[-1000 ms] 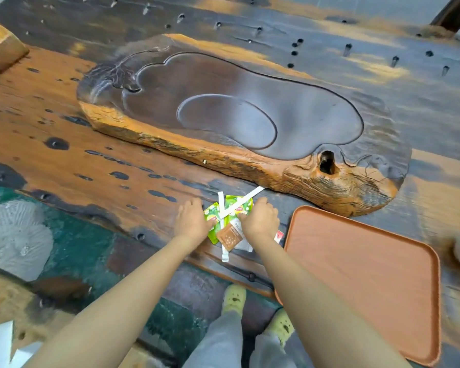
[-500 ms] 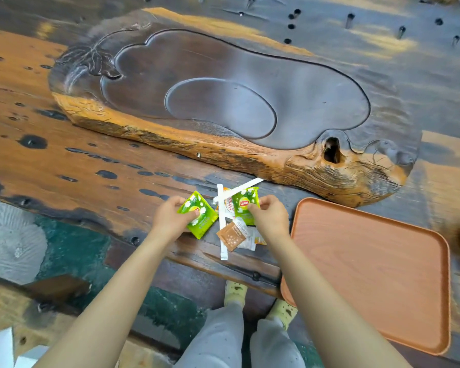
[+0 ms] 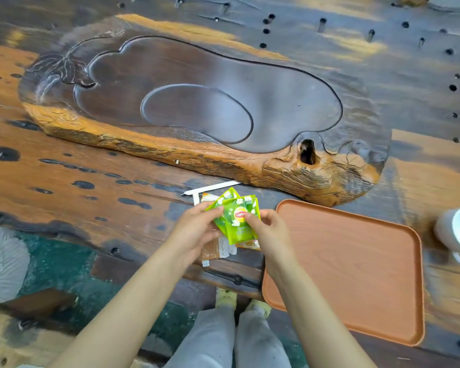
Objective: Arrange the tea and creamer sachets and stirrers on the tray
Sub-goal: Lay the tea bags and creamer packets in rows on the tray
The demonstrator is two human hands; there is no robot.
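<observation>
Head view: both hands meet over the near edge of the dark, pitted wooden surface (image 3: 64,181), just left of the terracotta-coloured rectangular tray with rounded corners (image 3: 356,274). The left hand (image 3: 194,232) pinches the left edges of two green tea sachets (image 3: 235,221), one overlapping the other, while the right hand (image 3: 270,229) grips the front sachet with the thumb laid across its face near the red and yellow logo. The two sachets are held together, lifted above the other packets.

Below the hands, on the surface, lie a brown and white creamer sachet (image 3: 218,249) and an orange-edged sachet (image 3: 250,245), both partly covered by the hands. Two white paper-wrapped stirrers (image 3: 210,187) lie beyond the hands, one slanting toward the carved wooden tea board (image 3: 197,102), the other mostly hidden beneath the sachets.

The tray holds nothing. A white cup (image 3: 457,232) stands at the right margin, apart from the tray.
</observation>
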